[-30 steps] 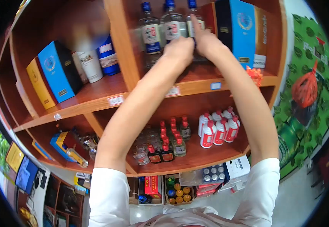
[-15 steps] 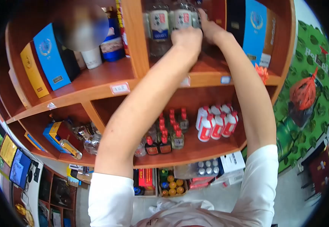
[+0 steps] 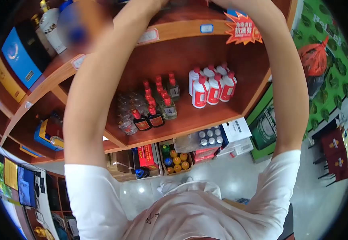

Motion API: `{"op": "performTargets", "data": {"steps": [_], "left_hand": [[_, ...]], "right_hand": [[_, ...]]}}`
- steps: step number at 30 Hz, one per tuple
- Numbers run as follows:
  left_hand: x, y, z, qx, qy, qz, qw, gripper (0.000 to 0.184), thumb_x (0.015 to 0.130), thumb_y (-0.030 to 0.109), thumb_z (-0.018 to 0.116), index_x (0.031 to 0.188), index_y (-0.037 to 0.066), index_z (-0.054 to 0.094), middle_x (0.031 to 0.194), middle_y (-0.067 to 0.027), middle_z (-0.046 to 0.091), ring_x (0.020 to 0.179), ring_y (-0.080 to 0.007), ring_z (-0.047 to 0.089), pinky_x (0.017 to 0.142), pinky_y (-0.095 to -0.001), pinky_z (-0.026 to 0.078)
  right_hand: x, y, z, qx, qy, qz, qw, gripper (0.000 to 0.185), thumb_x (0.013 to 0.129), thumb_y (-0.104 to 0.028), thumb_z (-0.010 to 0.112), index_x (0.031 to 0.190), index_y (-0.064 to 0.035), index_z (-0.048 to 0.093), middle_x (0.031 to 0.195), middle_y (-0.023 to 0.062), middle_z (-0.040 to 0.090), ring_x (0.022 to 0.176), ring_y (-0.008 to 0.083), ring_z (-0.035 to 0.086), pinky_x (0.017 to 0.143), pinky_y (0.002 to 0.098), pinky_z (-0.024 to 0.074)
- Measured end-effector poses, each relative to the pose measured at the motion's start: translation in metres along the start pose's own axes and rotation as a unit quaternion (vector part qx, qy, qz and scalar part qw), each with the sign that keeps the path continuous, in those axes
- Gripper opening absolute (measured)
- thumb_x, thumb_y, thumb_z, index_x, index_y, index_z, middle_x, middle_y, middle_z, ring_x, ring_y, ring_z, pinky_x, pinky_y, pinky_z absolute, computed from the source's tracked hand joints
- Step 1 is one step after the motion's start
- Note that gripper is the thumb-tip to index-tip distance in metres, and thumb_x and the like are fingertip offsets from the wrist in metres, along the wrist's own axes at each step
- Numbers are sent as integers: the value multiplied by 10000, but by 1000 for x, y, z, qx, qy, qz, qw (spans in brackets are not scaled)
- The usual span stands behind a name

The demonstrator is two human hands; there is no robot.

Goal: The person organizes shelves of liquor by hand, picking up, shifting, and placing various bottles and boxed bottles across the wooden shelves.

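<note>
Both my forearms reach up past the upper shelf edge (image 3: 182, 31), and the top of the head view cuts off my left hand and my right hand. What they hold or touch cannot be seen. Below them, on the lower shelf (image 3: 206, 116), stand white bottles with red caps and red labels (image 3: 214, 90). To their left are small clear bottles with red caps (image 3: 168, 110) and dark bottles with red caps (image 3: 156, 119). Several clear empty-looking bottles (image 3: 128, 124) stand beside these, close to my left forearm.
A star-shaped orange tag (image 3: 244, 29) hangs from the upper shelf edge near my right forearm. Below the shelves are a carton of orange-topped bottles (image 3: 177, 160), a pack of cans (image 3: 211, 137) and a white box (image 3: 237, 134). Blue box (image 3: 20, 58) stands at left.
The view has tilted down and shifted, so the upper-shelf bottles and both hands have left the frame at the top. My forearms are spread wider apart.
</note>
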State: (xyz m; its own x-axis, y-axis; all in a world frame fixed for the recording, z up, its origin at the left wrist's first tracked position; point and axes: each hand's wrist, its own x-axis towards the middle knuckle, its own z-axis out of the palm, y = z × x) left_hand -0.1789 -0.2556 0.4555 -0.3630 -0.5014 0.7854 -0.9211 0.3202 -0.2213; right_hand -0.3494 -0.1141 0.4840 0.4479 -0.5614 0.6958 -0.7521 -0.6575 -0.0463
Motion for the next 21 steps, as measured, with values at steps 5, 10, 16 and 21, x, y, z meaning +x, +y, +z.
{"op": "performTargets", "data": {"steps": [5, 10, 16, 21], "left_hand": [[1, 31, -131, -245, -283, -99, 922, 350, 907, 288, 725, 1036, -38, 706, 1002, -201, 737, 939, -353, 713, 799, -465, 573], [-119, 12, -144, -287, 29, 67, 955, 228, 907, 250, 704, 892, 23, 689, 762, -150, 691, 628, -265, 668, 559, -374, 493], [-354, -63, -202, -432, -158, 5, 888, 100, 912, 139, 680, 918, 40, 681, 771, -83, 677, 641, -221, 657, 582, -346, 518], [-735, -56, -157, -236, -97, -615, 746, 376, 872, 307, 675, 860, -68, 652, 743, -200, 642, 635, -225, 580, 661, -395, 515]], "right_hand": [[-52, -7, 4, 70, 83, -78, 991, 316, 920, -9, 623, 1233, -43, 606, 915, 177, 735, 783, 281, 721, 732, 369, 569], [-90, -58, 12, 201, -29, -37, 978, 168, 917, -43, 676, 1077, 5, 662, 846, 137, 723, 662, 226, 710, 604, 318, 559], [-90, -166, 31, 145, -120, -237, 953, 232, 833, -45, 745, 1061, -51, 700, 911, 120, 713, 772, 312, 679, 688, 387, 563], [-63, -302, 88, 235, -161, -425, 859, 291, 824, -90, 770, 1102, -44, 697, 965, 102, 702, 833, 291, 687, 736, 387, 564]]}}
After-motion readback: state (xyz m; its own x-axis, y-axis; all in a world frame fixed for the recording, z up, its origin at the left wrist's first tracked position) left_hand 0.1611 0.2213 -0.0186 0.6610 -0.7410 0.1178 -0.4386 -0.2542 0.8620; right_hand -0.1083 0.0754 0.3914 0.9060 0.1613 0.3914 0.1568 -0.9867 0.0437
